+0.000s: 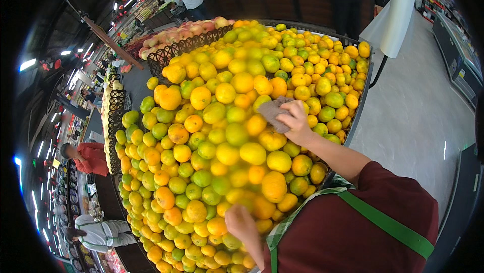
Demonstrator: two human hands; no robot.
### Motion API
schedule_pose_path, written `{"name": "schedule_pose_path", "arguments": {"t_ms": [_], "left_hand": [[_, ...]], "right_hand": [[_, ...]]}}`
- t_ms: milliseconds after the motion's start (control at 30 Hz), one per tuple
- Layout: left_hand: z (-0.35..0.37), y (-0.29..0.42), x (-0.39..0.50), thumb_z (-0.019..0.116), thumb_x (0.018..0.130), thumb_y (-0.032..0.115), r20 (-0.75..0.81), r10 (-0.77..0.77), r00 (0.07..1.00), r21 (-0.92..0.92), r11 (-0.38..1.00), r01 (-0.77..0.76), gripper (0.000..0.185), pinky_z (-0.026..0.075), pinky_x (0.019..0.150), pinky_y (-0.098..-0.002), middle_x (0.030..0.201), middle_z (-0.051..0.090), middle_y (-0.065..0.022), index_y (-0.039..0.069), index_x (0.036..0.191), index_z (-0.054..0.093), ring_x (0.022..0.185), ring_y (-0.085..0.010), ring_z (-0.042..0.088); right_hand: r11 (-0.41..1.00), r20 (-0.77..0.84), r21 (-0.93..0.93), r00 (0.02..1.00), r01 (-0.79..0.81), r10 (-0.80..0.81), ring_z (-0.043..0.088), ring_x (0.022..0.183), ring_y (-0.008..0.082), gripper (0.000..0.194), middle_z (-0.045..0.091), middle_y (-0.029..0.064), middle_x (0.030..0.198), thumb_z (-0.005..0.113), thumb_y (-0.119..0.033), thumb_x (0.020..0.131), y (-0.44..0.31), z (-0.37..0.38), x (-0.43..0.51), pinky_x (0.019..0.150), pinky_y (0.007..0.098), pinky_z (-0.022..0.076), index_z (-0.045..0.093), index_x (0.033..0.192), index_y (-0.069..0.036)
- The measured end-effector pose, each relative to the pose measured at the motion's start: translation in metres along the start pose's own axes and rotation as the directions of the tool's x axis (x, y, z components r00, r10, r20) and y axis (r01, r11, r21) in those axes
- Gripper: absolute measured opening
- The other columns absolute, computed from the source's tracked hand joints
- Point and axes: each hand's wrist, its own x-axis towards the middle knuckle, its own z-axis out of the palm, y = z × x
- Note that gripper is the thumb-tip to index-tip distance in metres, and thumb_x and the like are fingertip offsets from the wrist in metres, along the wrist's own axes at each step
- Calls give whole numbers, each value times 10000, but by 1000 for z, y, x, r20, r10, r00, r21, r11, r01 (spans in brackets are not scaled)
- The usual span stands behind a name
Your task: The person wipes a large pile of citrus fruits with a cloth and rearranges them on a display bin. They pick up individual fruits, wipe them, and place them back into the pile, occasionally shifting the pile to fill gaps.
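My right hand (297, 118) grips a crumpled grey-brown cloth (276, 113) over a large heap of oranges (227, 93), whose skins range from yellow-orange to green. The cloth touches or lies just above the fruit. My left hand (241, 218) is nearer the bottom of the view, low over the oranges near my apron (293, 216). Its fingers look curled and blurred; whether it holds anything cannot be told. Part of the heap in the middle is smeared in the picture.
Black lattice dividers (189, 46) edge the heap, with apples (185, 33) behind. A roll of clear bags (399, 16) stands on a pole at the upper right, beside grey floor (408, 103). Several people stand farther off at the left and top. A freezer cabinet (459, 61) is at right.
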Motion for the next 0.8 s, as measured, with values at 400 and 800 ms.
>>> {"name": "schedule_pose_path", "arguments": {"t_ms": [400,800], "left_hand": [[-2,18,6,710,969,11,14,-70,997,-27,997,70,134,523,720,-371,922,653,-116,-40,1092,699,790,-246,619],[1,20,4,725,928,-6,-6,-61,998,-55,997,60,172,504,689,-384,950,668,-108,-10,1098,701,794,-265,627]], "right_hand": [[940,493,-338,843,-43,215,552,1258,450,621,566,208,1416,844,-24,695,37,-86,-29,1047,497,511,694,1284,-152],[931,449,-330,841,-158,302,613,1042,398,400,589,144,1142,737,24,683,12,-100,-45,810,495,546,735,1054,-125]]}}
